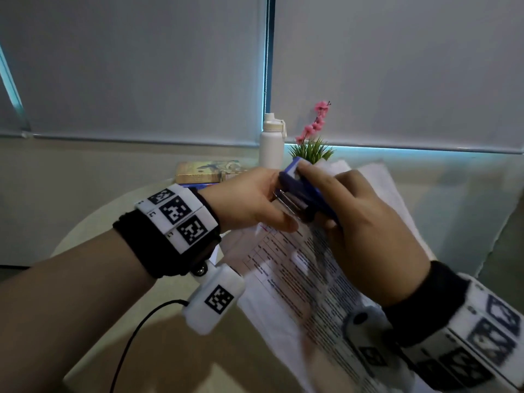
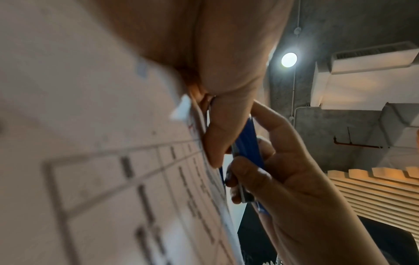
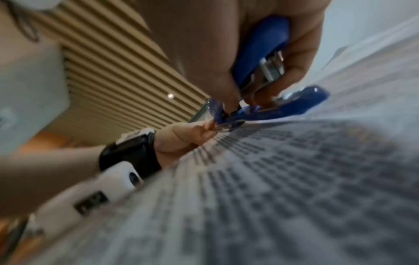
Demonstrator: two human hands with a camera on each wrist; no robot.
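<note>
Right-hand grip (image 1: 368, 236) is closed round the blue stapler (image 1: 309, 198): fingers curled over the top arm, thumb underneath, per the right wrist view. Stapler mouth is partly open there, with the base arm splayed off the metal magazine. The stapler sits tilted, nose pointing away from the right-hand grip toward the left-hand grip (image 1: 249, 202), and the two meet at that nose. Left-hand grip is closed too, pinching the top corner of the printed sheets (image 1: 297, 279), thumb on the printed face and fingers behind. Its fingertips touch the stapler nose. Can't tell whether the sheet corner is actually inside the stapler mouth; blur and fingers cover it. The sheets run from that pinch back under the right-hand grip and its wrist, held up off the desk (image 1: 198, 364) at the pinched end. Text and a table grid are visible but too smeared to read. Both wrists carry black straps with white marker blocks, the left one (image 1: 177, 215) sharp, the right one (image 1: 482, 341) blurred. A black cable (image 1: 136, 333) hangs from the camera unit under the left wrist and runs over the desk, near side of the left-hand grip. Beyond both grips, at the far desk edge: a white bottle (image 1: 271, 146) upright, a small plant (image 1: 311, 150) with pink flowers just beside it on the right-hand grip's side, and a book (image 1: 208, 171) lying flat on the left-hand grip's side. Behind all that, grey roller blinds (image 1: 127, 66) are drawn down.
</note>
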